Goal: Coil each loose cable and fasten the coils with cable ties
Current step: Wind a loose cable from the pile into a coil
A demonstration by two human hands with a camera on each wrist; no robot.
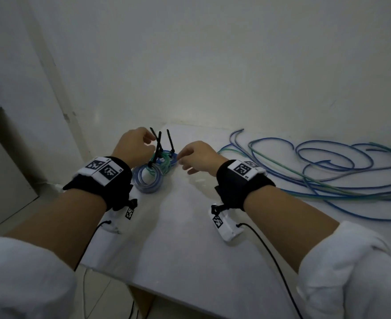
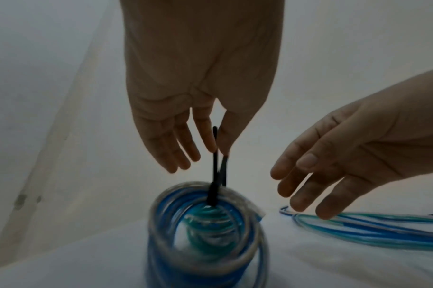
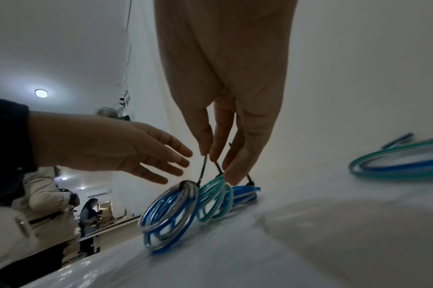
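Three finished coils stand in a row at frame centre in the head view, on the white counter (image 1: 190, 226): blue-and-clear coil (image 1: 148, 180) nearest, green coil (image 1: 164, 162) in the middle, blue coil (image 1: 172, 158) behind. Each is cinched by a black cable tie whose tail sticks up.

Left hand (image 1: 133, 146): fingers extended and loose. The tail of the near tie (image 2: 214, 167) runs up between fingertip and thumb; whether it is pinched or only brushed, I cannot tell. Right hand (image 1: 198, 157): fingers straight and relaxed, holding nothing; in its own wrist view the fingertips (image 3: 232, 175) hang just over the green coil, touching or nearly touching the tie tails.

Loose cables (image 1: 328, 171) sprawl across the right of the frame, blue, green and grey strands overlapping, uncoiled. My judgement: the task is partway done.

Risks:
- Coils stand on edge, round and glossy; a nudge to a tail could tip or roll one, toward the counter's left edge close by.
- The loose pile is crossed over itself; pulling one strand could drag the others or knot them.
- The springy jacket may unwind a new coil before a tie closes.

Materials: cables smooth, translucent, shiny plastic, wound in tight rings. Ties thin, stiff, matte black. Counter glossy, slightly reflective.
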